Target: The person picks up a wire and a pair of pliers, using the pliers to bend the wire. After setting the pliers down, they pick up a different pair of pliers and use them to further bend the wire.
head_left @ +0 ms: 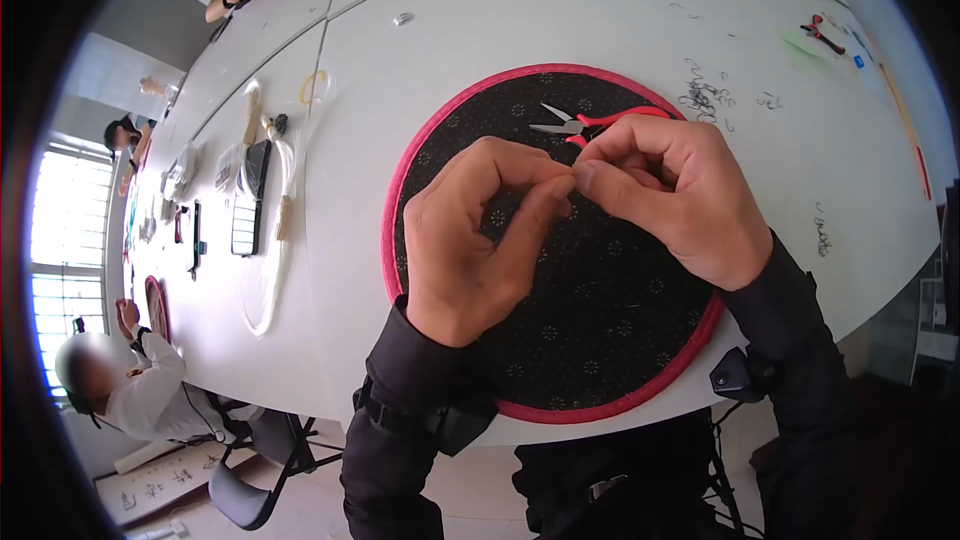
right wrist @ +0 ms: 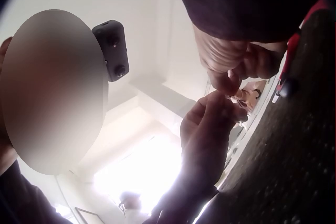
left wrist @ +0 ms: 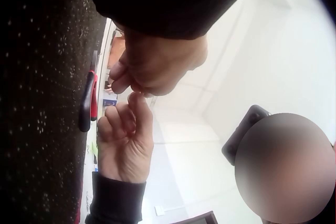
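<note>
Both hands meet fingertip to fingertip above a round dark floral mat [head_left: 600, 340] with a red edge. My left hand [head_left: 465, 255] pinches with thumb and index finger. Facing it, my right hand [head_left: 690, 200] also pinches, its other fingers curled in. Something tiny sits at the meeting fingertips, mostly hidden; I cannot tell what it is. Red-handled pliers [head_left: 625, 117] lie on the far part of the mat, jaws spread, just beyond the right hand. In both wrist views the left hand [right wrist: 207, 134] and right hand [left wrist: 126, 145] come together at the fingertips.
Small dark curly pieces [head_left: 705, 95] lie scattered right of the mat. Another pair of pliers [head_left: 822, 35] is at the far right. A phone [head_left: 250, 200] and clear bags with pale cord [head_left: 285, 215] lie to the left. Other people sit around the white table [head_left: 350, 340].
</note>
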Demonstrator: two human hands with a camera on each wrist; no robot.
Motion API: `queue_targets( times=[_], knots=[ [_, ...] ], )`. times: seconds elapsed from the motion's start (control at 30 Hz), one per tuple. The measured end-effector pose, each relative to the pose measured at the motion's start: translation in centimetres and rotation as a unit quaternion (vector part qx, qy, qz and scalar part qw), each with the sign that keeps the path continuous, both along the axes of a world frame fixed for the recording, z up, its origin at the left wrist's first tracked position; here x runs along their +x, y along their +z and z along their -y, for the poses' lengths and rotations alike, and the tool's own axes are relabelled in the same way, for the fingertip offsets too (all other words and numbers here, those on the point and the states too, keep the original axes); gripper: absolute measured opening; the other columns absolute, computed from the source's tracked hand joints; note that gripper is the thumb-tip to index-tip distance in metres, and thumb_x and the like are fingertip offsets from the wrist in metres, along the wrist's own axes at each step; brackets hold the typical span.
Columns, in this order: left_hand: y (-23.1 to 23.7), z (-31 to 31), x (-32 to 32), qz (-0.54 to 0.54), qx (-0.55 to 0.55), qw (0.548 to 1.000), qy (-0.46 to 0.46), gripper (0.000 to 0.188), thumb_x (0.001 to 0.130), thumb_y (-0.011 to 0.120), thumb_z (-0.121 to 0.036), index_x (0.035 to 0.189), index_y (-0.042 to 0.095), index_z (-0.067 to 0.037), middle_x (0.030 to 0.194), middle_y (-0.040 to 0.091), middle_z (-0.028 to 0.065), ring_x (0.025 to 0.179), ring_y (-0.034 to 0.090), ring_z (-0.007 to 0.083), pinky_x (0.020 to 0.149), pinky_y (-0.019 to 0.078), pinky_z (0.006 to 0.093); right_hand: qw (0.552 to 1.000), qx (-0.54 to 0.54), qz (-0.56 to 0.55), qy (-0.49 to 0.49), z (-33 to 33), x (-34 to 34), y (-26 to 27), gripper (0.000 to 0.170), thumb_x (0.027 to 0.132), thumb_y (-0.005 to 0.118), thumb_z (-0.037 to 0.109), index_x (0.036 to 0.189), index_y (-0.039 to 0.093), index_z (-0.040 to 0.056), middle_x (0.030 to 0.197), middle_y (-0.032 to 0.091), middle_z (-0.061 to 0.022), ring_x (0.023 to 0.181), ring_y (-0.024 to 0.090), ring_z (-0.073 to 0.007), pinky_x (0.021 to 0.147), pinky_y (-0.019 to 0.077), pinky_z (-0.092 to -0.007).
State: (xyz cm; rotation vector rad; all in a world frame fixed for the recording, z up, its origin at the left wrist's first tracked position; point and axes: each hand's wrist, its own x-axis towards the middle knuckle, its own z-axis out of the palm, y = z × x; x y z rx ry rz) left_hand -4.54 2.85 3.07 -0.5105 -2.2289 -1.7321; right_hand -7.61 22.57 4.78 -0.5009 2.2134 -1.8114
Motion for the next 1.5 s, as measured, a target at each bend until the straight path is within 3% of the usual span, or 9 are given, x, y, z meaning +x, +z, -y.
queue_targets(
  times=[0.3,0.4,0.5,0.67,1.0,1.07,1.27,1.37,1.5],
  knots=[
    [-0.2,0.1,-0.3,-0.027,-0.029,0.998,0.045,0.008,0.088,0.07,0.006,0.092,0.065,0.001,0.086,0.069,0.0088,0.076,0.069,0.0165,0.068,0.0539,0.0278,0.999,0.03,-0.029,-0.021,0.8,1.4,1.3,0.01,0.093,0.071,0.012,0.093,0.071,0.0013,0.059,0.038,0.0099,0.056,0.032,0.0,0.053,0.0285,-0.021],
    [-0.3,0.3,-0.5,-0.051,-0.087,0.994,0.047,0.008,0.089,0.069,0.006,0.093,0.065,0.001,0.089,0.069,0.0086,0.079,0.068,0.0162,0.071,0.0538,0.0276,0.993,0.051,-0.105,-0.023,0.7,1.4,0.8,0.008,0.092,0.071,0.009,0.093,0.07,0.0007,0.06,0.039,0.0081,0.056,0.033,-0.0006,0.053,0.0291,-0.0215],
    [0.2,0.4,-0.3,-0.045,-0.146,0.988,0.024,0.007,0.09,0.067,0.008,0.095,0.064,0.003,0.092,0.069,0.0082,0.082,0.066,0.0134,0.076,0.054,0.0266,0.974,0.073,-0.208,-0.055,0.7,1.1,0.4,0.007,0.09,0.071,0.008,0.09,0.068,0.0011,0.056,0.04,0.0008,0.051,0.037,-0.0068,0.05,0.0318,-0.0262],
    [0.4,0.2,-0.1,-0.019,-0.147,0.989,-0.022,0.008,0.09,0.066,0.009,0.094,0.063,0.003,0.091,0.068,0.0091,0.083,0.068,0.0144,0.075,0.0543,0.027,0.991,0.026,-0.123,-0.042,0.4,0.5,0.1,0.01,0.092,0.071,0.011,0.092,0.07,0.0013,0.06,0.047,0.0023,0.054,0.04,-0.0047,0.051,0.0331,-0.025],
    [0.4,0.0,0.2,0.018,-0.006,0.998,-0.062,0.007,0.092,0.064,0.01,0.096,0.063,0.004,0.091,0.067,0.0107,0.081,0.068,0.0159,0.074,0.0549,0.0281,0.999,-0.048,0.011,-0.008,0.0,-0.4,-0.7,0.02,0.095,0.072,0.021,0.096,0.074,0.0004,0.065,0.054,0.0074,0.061,0.044,-0.0001,0.056,0.0365,-0.0198],
    [0.1,-0.1,0.0,0.004,0.026,0.999,-0.047,0.009,0.089,0.069,0.008,0.093,0.064,0.001,0.087,0.069,0.0088,0.077,0.069,0.0144,0.069,0.0546,0.0266,0.998,-0.055,0.02,-0.011,0.2,-0.3,-0.6,0.02,0.095,0.072,0.02,0.094,0.074,0.0004,0.065,0.054,0.0077,0.06,0.043,0.0,0.056,0.0358,-0.0198],
    [0.6,0.1,0.3,0.03,0.024,0.998,-0.044,0.006,0.095,0.06,0.009,0.099,0.061,0.006,0.094,0.066,0.0119,0.084,0.067,0.0158,0.076,0.0548,0.0278,0.998,-0.05,0.028,0.008,0.2,0.1,-0.3,0.018,0.094,0.07,0.018,0.092,0.072,0.0003,0.061,0.045,0.0086,0.057,0.037,-0.0004,0.053,0.0312,-0.0217],
    [0.3,-0.2,0.2,0.029,0.066,0.997,-0.007,0.007,0.091,0.067,0.007,0.095,0.063,0.003,0.088,0.069,0.0085,0.079,0.069,0.0134,0.07,0.055,0.025,0.999,-0.041,0.027,0.007,0.3,0.4,0.1,0.018,0.094,0.07,0.017,0.092,0.072,-0.0001,0.06,0.041,0.0087,0.056,0.035,-0.001,0.052,0.0295,-0.0227],
    [0.2,-0.2,0.1,0.011,0.048,0.999,0.016,0.006,0.091,0.068,0.006,0.094,0.064,0.002,0.088,0.069,0.0087,0.079,0.069,0.0136,0.071,0.0553,0.0258,0.999,-0.034,0.012,-0.01,0.7,0.9,0.3,0.018,0.093,0.07,0.017,0.092,0.071,-0.0011,0.059,0.04,0.0085,0.055,0.034,-0.0015,0.052,0.0292,-0.023]
  ],
)
